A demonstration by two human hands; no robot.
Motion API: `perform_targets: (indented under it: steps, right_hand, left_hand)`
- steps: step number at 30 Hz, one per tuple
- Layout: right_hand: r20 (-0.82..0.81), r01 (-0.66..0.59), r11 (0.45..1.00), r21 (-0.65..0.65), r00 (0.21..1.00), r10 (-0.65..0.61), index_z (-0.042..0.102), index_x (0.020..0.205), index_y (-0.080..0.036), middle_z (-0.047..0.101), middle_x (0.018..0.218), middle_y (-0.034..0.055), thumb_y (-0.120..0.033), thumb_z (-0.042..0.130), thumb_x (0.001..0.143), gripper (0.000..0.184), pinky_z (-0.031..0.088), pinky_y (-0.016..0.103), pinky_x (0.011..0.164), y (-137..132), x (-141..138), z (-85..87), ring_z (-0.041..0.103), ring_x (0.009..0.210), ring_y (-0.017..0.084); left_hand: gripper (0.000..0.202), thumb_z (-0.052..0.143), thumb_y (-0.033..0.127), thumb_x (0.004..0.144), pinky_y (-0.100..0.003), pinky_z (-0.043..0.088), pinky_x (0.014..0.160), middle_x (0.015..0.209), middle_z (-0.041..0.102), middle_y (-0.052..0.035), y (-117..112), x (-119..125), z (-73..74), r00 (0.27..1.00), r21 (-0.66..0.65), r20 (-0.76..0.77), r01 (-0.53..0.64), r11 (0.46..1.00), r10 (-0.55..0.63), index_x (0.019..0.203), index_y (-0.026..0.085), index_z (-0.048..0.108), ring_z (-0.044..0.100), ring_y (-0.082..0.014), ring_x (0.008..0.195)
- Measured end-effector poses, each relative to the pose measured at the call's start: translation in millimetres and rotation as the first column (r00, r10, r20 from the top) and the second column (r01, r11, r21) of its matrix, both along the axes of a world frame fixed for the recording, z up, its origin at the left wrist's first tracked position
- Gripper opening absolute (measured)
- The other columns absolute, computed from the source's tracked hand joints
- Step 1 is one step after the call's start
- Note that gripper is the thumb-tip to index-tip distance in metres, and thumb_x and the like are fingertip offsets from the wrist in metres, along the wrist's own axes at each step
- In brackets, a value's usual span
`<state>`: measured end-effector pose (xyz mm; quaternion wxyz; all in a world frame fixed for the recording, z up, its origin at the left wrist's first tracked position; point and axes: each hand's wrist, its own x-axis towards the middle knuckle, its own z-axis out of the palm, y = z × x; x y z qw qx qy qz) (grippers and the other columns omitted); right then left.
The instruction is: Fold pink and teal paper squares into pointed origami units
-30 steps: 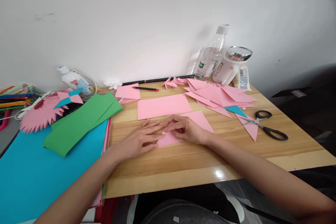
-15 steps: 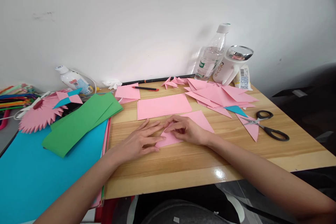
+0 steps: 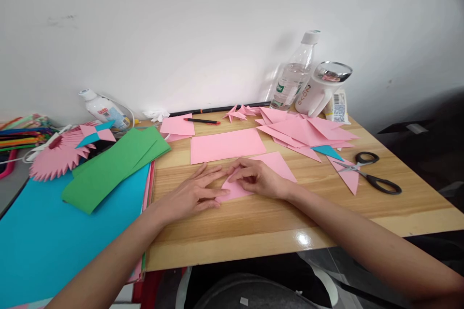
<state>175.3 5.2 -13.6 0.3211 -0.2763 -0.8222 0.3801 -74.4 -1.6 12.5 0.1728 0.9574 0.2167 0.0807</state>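
Observation:
A pink sheet of paper [image 3: 277, 166] lies on the wooden table under my hands, its left end narrowing to a folded-looking corner. My left hand [image 3: 190, 192] rests flat on the wood with its fingers spread, the fingertips reaching the left end of that sheet. Over the same end, my right hand [image 3: 253, 178] is curled with thumb and fingers pinched together on the paper; the exact grip is partly hidden. Just behind the hands is a small stack of pink rectangles [image 3: 228, 146].
Folded pink pieces [image 3: 300, 130] are heaped at the back right, near black-handled scissors [image 3: 362, 169]. A water bottle [image 3: 293, 77] and a white mug [image 3: 319, 91] stand behind them. Green strips [image 3: 112, 169] lie over blue sheets [image 3: 72, 241] on the left. A pen [image 3: 201, 121] lies farther back.
The view has shifted very slightly. Both hands and the pink paper keep practically the same position and pose.

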Motion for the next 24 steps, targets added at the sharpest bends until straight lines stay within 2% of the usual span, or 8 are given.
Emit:
perform_targets:
  steps: [5, 9, 14, 20, 24]
  right_hand:
    - [0.0, 0.003, 1.0, 0.004, 1.0, -0.003, 0.071, 0.099, -0.02, 0.06, 0.105, 0.0082, 0.0, 0.052, 0.078, 0.034, 0.046, 0.023, 0.064, -0.7, 0.1, -0.1, 0.06, 0.086, 0.014]
    - [0.009, 0.01, 1.0, 0.009, 1.0, -0.01, 0.071, 0.098, -0.02, 0.06, 0.104, 0.0078, 0.0, 0.052, 0.077, 0.035, 0.045, 0.023, 0.063, -1.3, -0.4, 0.5, 0.06, 0.083, 0.014]
    - [0.007, 0.01, 1.0, 0.002, 1.0, -0.01, 0.071, 0.098, -0.019, 0.06, 0.105, 0.0085, 0.0, 0.053, 0.077, 0.034, 0.046, 0.023, 0.064, -1.1, -0.6, 0.4, 0.06, 0.085, 0.014]
    - [0.007, 0.01, 1.0, 0.01, 1.0, -0.01, 0.071, 0.097, -0.019, 0.061, 0.104, 0.0085, -0.001, 0.052, 0.077, 0.033, 0.046, 0.023, 0.063, -0.2, -0.9, 0.5, 0.06, 0.085, 0.014]
    - [0.002, 0.008, 1.0, 0.01, 1.0, -0.008, 0.07, 0.098, -0.02, 0.061, 0.105, 0.008, -0.001, 0.053, 0.077, 0.033, 0.045, 0.022, 0.061, -0.2, -0.7, 0.7, 0.06, 0.083, 0.013]
  left_hand:
    - [0.032, 0.046, 0.023, 0.095, -0.053, 0.011, 0.115, 0.15, 0.034, -0.006, -1.2, 2.3, 4.0, 0.999, -0.082, 0.009, -0.041, 0.996, 0.042, 0.125, 0.03, 0.057, 0.026, -0.0191, 0.14]
    - [0.032, 0.046, 0.023, 0.095, -0.054, 0.01, 0.115, 0.15, 0.033, -0.0056, -1.8, 2.0, 2.8, 0.998, -0.106, 0.039, -0.053, 0.993, 0.057, 0.125, 0.03, 0.057, 0.026, -0.0189, 0.14]
    - [0.035, 0.048, 0.015, 0.093, -0.054, 0.011, 0.115, 0.149, 0.036, -0.006, -1.8, 2.0, 1.2, 0.996, -0.082, 0.069, -0.054, 0.995, 0.059, 0.122, 0.031, 0.059, 0.031, -0.0182, 0.138]
    - [0.031, 0.047, 0.02, 0.094, -0.055, 0.015, 0.114, 0.147, 0.038, -0.0088, -1.9, 2.5, 2.0, 0.998, -0.021, 0.034, -0.045, 0.999, 0.046, 0.121, 0.029, 0.06, 0.031, -0.0197, 0.138]
    - [0.034, 0.042, 0.017, 0.096, -0.054, 0.016, 0.114, 0.151, 0.032, -0.0067, -3.8, 3.1, 4.9, 0.999, 0.0, 0.036, -0.025, 1.0, 0.025, 0.122, 0.032, 0.059, 0.028, -0.0194, 0.139]
